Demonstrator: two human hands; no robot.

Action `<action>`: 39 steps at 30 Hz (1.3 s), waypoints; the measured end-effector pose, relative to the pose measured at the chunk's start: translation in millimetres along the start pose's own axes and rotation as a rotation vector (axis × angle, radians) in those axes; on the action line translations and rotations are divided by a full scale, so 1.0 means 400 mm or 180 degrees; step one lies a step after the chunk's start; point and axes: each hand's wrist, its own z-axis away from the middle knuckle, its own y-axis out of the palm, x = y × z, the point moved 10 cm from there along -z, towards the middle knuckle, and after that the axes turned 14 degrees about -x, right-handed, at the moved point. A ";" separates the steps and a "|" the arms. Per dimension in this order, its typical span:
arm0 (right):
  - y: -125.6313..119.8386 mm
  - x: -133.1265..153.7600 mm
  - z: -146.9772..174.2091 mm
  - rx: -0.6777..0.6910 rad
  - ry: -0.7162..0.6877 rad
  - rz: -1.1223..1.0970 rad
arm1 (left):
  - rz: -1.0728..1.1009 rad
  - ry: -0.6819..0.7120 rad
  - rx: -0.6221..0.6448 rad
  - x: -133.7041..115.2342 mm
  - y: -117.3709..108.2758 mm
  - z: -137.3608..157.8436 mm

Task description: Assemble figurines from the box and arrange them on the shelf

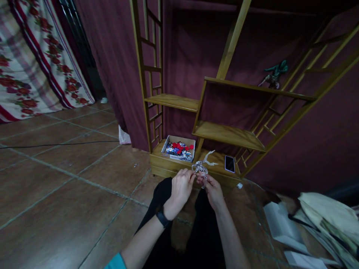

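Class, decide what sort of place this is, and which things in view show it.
Probably a room in a home, judging by the wooden display shelf, the dark red curtain beside it and the floral cloth at far left.

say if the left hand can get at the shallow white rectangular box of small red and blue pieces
Probably yes: the open-topped box sits just ahead of the left hand with nothing visible between, though that hand is at the clear, shiny figure.

The head camera looks forward and down over both hands point(181, 185) point(214, 192).
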 end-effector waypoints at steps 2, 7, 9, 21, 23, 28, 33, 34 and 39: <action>0.007 -0.005 -0.003 0.0152 0.0124 -0.0134 | -0.0153 0.0093 0.0012 0.004 0.009 0.000; 0.021 -0.012 -0.014 0.0311 0.0152 -0.0158 | -0.0483 0.0300 0.0057 0.017 0.036 -0.003; 0.019 -0.027 -0.030 0.0247 0.0041 0.0008 | -0.0576 0.0406 0.0094 0.024 0.052 -0.005; 0.006 -0.174 -0.168 -0.0030 -0.0065 0.0352 | -0.0802 0.1185 0.0647 0.094 0.181 -0.014; -0.007 -0.199 -0.188 -0.0111 -0.0014 0.0410 | -0.0939 0.1195 0.0722 0.119 0.196 -0.020; -0.020 -0.235 -0.220 -0.0125 0.0026 0.0448 | -0.1157 0.1150 0.0678 0.174 0.223 -0.045; -0.003 -0.255 -0.232 -0.0043 0.0081 0.0433 | -0.0993 0.1118 0.0763 0.201 0.248 -0.048; 0.000 -0.259 -0.234 -0.0040 0.0071 0.0451 | -0.0962 0.1097 0.0782 0.206 0.252 -0.047; 0.006 -0.276 -0.240 -0.0121 0.0018 0.0575 | -0.0901 0.1025 0.0785 0.229 0.258 -0.044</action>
